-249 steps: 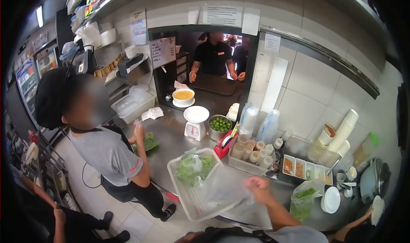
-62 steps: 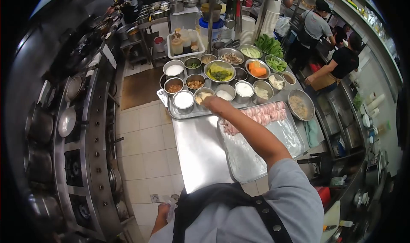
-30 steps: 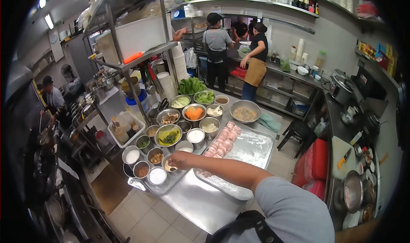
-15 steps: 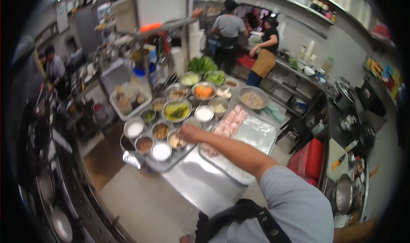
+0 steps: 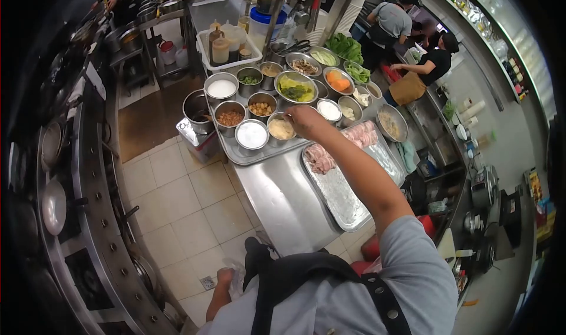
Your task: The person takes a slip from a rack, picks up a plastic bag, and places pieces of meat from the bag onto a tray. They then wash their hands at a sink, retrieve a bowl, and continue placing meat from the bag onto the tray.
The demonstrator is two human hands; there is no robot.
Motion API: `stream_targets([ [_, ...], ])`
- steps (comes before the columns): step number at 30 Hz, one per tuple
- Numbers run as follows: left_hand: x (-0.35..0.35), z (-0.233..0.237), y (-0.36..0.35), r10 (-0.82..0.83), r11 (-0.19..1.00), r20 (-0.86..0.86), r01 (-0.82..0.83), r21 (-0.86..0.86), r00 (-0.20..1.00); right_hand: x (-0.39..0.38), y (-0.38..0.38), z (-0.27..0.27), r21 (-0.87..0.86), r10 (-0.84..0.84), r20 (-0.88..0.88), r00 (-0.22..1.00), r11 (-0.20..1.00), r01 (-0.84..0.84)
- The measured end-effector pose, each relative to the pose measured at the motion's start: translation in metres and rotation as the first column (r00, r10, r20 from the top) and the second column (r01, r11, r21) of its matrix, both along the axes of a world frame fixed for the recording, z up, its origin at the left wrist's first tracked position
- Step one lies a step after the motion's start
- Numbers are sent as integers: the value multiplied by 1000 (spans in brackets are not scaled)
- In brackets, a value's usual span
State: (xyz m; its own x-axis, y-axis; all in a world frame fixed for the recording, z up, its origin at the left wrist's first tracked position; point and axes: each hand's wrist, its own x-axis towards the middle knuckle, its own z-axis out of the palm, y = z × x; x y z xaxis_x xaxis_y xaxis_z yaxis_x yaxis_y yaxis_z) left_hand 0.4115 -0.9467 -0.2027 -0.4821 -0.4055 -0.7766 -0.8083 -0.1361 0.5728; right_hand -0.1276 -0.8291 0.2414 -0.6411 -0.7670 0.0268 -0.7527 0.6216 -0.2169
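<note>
Steel bowl (image 5: 276,143), small, in the row nearest the person on a metal tray (image 5: 242,157); contents: pale yellow food (image 5: 278,131). Right hand (image 5: 303,121) reaches to it, fingers bent down, tips at the bowl's right side over the food; cannot tell whether anything is pinched, as the hand hides its own grip. Left hand (image 5: 224,276) hangs low beside the body, over the floor tiles (image 5: 177,211), with clear plastic (image 5: 237,281) against it; whether grasped or merely touching cannot be made out. Just left of the steel bowl: white food (image 5: 252,134) in another bowl. Behind these two: browned cubes (image 5: 261,107) and reddish-brown bits (image 5: 229,118), each in its own bowl. On the same table (image 5: 283,205), to the right: flat pan (image 5: 348,202) with rolled pink meat (image 5: 321,159) visible on both sides of the right forearm, which crosses above. Farther back: orange pieces (image 5: 338,81) in a bowl; leafy greens (image 5: 345,48) beyond.
</note>
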Motion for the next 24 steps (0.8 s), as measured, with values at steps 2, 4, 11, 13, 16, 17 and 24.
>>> stream_targets([
  [2, -5, 22, 1, 29, 999, 44, -30, 21, 999, 7, 1, 2, 24, -31, -9, 999, 999, 31],
  [4, -4, 22, 2, 37, 998, 44, -38, 41, 998, 11, 6, -2, 48, -64, -16, 998, 997, 64],
  [11, 9, -11, 1, -72, 997, 23, 73, -22, 997, 12, 7, 3, -100, -128, 27, 991, 986, 130],
  [13, 12, -15, -1, -105, 994, 13, 106, -38, 994, 16, -1, 7, -51, -96, -9, 995, 994, 96],
  [16, 13, -6, -4, -94, 995, 26, 95, -25, 995, 22, -17, 13, 46, -48, -67, 997, 998, 51],
  [17, 11, 2, -5, -55, 998, 49, 55, 3, 997, 23, -22, 14, 33, -15, -109, 994, 999, 18],
  [24, 18, -3, -8, -78, 993, 48, 82, -87, 996, 6, -45, -2, 128, -6, -134, 991, 992, 23],
])
